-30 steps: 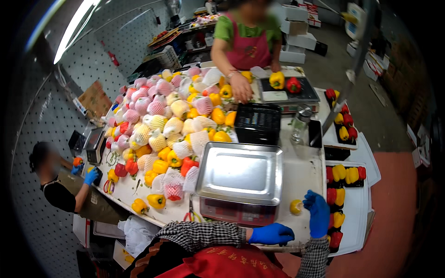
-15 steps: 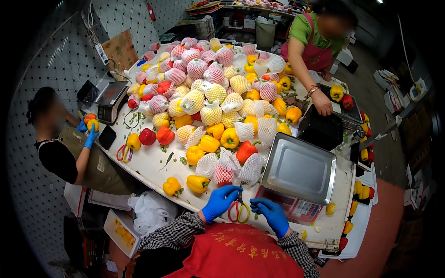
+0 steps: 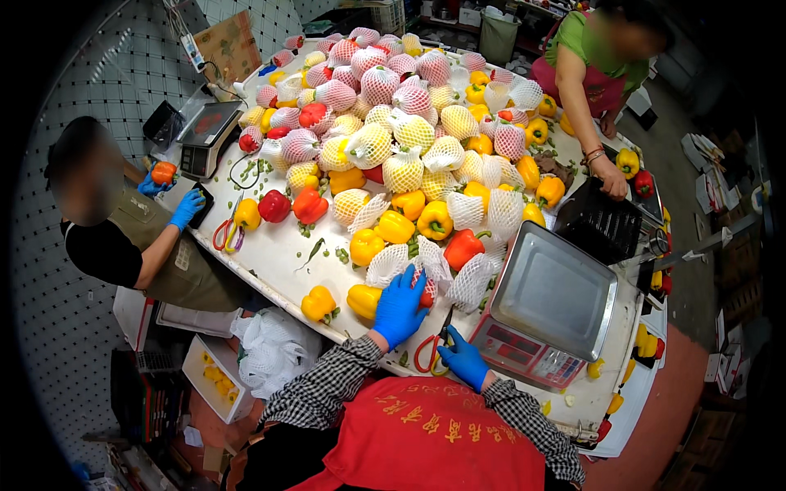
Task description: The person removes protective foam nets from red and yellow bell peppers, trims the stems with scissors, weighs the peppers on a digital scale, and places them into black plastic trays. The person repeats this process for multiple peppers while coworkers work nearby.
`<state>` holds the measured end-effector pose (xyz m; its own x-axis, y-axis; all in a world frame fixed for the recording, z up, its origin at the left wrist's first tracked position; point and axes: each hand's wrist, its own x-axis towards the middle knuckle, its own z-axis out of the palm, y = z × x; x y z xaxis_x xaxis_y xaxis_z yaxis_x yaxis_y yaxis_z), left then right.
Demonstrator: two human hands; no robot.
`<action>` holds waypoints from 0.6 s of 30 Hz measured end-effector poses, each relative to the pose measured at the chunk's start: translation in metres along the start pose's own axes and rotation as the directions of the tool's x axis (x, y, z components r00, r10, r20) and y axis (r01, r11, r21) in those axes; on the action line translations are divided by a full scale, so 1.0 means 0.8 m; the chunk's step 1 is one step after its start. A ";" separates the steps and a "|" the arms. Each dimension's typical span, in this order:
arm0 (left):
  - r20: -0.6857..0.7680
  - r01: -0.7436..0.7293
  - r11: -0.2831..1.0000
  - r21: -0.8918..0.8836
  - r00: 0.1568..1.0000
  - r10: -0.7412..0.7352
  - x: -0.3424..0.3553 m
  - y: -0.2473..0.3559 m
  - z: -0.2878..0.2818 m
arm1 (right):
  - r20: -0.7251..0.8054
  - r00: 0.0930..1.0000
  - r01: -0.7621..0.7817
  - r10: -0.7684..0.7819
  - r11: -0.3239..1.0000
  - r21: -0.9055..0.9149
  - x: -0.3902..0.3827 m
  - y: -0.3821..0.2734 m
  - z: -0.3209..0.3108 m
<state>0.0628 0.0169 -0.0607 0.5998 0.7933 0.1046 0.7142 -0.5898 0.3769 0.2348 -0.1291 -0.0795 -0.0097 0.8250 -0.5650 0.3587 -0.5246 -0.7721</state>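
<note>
My left hand (image 3: 398, 309) in a blue glove has its fingers wrapped over a red pepper in white foam net (image 3: 423, 291) near the table's front edge. My right hand (image 3: 465, 362), also gloved, has its curled fingers on the scissors (image 3: 426, 353) with red and yellow handles. Loose yellow peppers (image 3: 318, 304) lie to the left, beside empty white foam nets (image 3: 385, 267). Just right of my hands is a red scale (image 3: 524, 360) with a steel tray (image 3: 550, 288) on top. Beyond them spreads a large heap of netted and bare peppers (image 3: 377, 147).
A gloved co-worker (image 3: 139, 245) on the left holds an orange pepper beside another scale (image 3: 205, 127). A co-worker in a pink apron (image 3: 577, 82) grips a black crate (image 3: 594, 221) at the back right. A white bin (image 3: 214, 378) and a bag (image 3: 274, 356) sit below the table's left edge.
My view has swung toward the pepper heap. My left hand has moved forward onto the netted red pepper; my right hand has closed in on the scissors. The back co-worker's hand moved onto the crate.
</note>
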 end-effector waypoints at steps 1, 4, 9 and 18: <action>0.043 0.023 1.000 0.012 0.999 -0.024 0.006 0.000 0.001 | -0.011 1.000 -0.005 0.005 1.000 0.015 0.002 0.003 0.000; 0.140 0.084 0.994 0.070 0.986 -0.093 0.022 0.004 0.005 | -0.002 1.000 -0.008 0.008 0.998 0.058 0.006 0.016 0.002; 0.138 0.181 0.965 0.189 0.968 -0.209 0.045 0.021 0.014 | 0.084 0.986 -0.163 0.140 0.900 0.405 0.013 0.026 0.004; 0.068 0.146 0.989 0.036 0.987 -0.148 0.054 -0.002 0.032 | 0.149 0.971 -0.239 0.187 0.796 0.557 -0.001 -0.003 -0.002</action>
<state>0.0971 0.0480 -0.0803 0.5109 0.8595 -0.0151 0.8063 -0.4730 0.3551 0.2354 -0.1283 -0.0765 -0.0818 0.6718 -0.7362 -0.2322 -0.7312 -0.6414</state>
